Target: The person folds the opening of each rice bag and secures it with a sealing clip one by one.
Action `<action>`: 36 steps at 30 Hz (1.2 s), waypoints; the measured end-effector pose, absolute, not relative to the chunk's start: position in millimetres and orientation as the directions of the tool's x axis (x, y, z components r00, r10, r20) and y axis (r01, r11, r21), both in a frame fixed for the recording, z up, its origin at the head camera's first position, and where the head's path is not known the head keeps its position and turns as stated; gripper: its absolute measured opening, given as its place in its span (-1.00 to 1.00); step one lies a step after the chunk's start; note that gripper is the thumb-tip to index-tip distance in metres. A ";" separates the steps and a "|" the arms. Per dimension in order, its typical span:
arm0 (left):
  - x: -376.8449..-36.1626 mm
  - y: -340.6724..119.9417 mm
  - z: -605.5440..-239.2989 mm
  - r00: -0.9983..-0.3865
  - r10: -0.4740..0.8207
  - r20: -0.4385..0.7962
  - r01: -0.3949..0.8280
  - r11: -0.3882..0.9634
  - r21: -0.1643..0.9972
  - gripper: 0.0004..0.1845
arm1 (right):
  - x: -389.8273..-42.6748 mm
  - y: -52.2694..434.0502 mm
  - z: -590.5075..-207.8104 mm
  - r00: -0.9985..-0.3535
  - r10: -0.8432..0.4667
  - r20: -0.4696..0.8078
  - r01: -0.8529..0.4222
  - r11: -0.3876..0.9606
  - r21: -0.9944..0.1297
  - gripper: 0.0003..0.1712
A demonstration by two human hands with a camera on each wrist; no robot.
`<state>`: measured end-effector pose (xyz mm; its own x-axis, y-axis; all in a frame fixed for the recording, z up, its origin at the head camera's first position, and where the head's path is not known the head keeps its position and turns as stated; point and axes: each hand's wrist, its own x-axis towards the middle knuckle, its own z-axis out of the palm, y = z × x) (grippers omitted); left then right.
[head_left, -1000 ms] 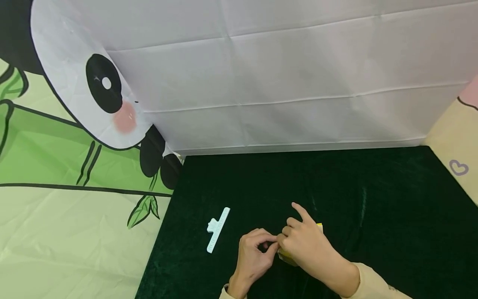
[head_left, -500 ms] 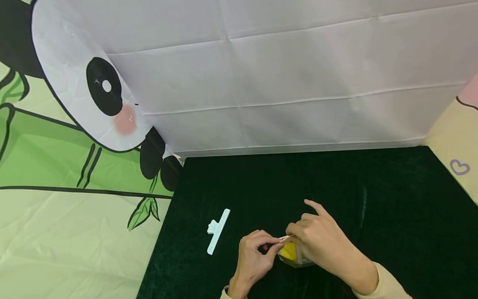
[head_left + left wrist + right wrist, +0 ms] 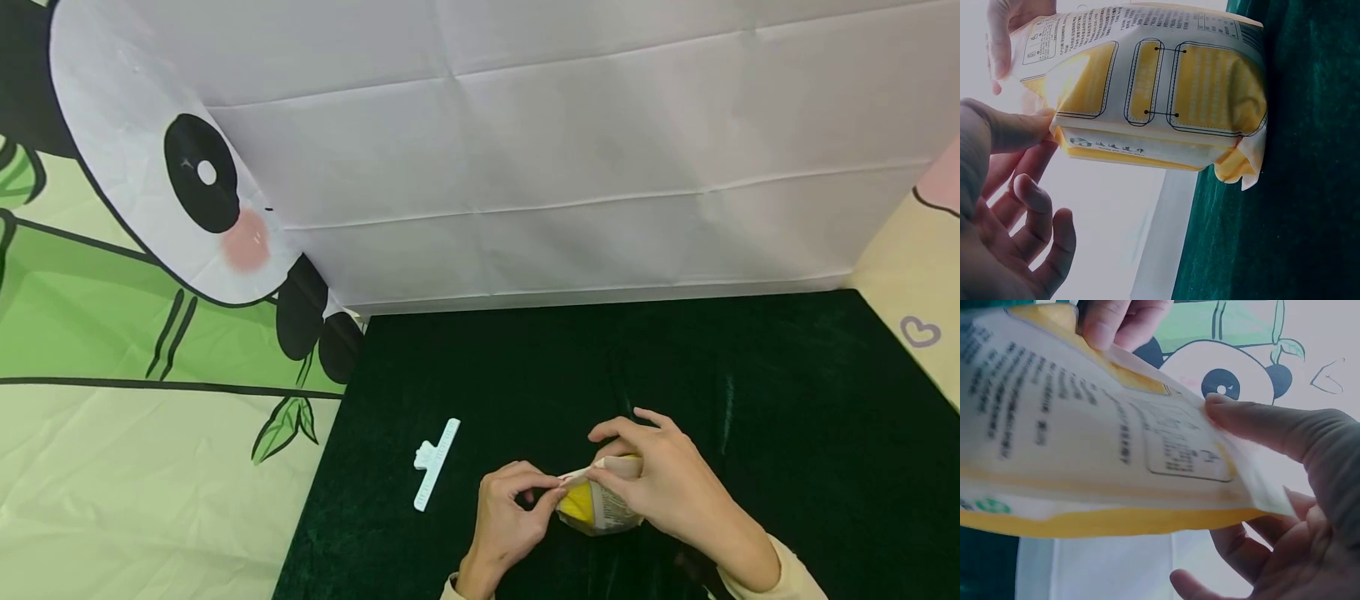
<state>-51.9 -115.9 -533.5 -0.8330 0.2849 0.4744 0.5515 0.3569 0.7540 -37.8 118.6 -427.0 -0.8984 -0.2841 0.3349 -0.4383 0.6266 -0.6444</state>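
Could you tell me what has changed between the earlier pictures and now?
The right hand has slid right and back along the yellow and white printed packet, baring more of it; its raised forefinger has curled down, and its fingers now grip the packet's top edge. The left hand still pinches the packet's left corner. The white plastic sealing clip lies unmoved on the dark green velvet cloth.

Surface: table covered with dark green velvet-like cloth, nap showing faint streaks right of centre. Rear edge meets a white creased backdrop; left edge meets a panda-and-bamboo printed sheet; right corner meets a cream sheet with a small heart outline.

Items lying on it:
1. White plastic clip, long and flat, lying diagonally near the left edge, well apart from item 2.
2. Yellow-and-white printed packet, near the front edge, its lower end resting on the cloth.
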 end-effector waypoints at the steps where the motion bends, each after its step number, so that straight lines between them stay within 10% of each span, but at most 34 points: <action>1: -51.7 -116.0 -533.7 -0.836 0.284 0.470 0.547 0.352 0.760 -0.93 | -38.0 118.8 -428.4 -0.906 -0.276 0.321 -0.423 0.623 -0.658 -0.65; 36: -42.3 -113.8 -529.5 -0.896 0.249 0.368 0.439 0.373 0.817 -0.94 | -38.2 123.4 -431.9 -0.864 -0.362 0.351 -0.504 0.618 -0.603 -0.69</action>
<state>-42.3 -113.8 -529.5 -0.8959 0.2489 0.3680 0.4393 0.3728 0.8173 -38.2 123.4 -431.9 -0.8637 -0.3618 0.3508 -0.5040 0.6183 -0.6031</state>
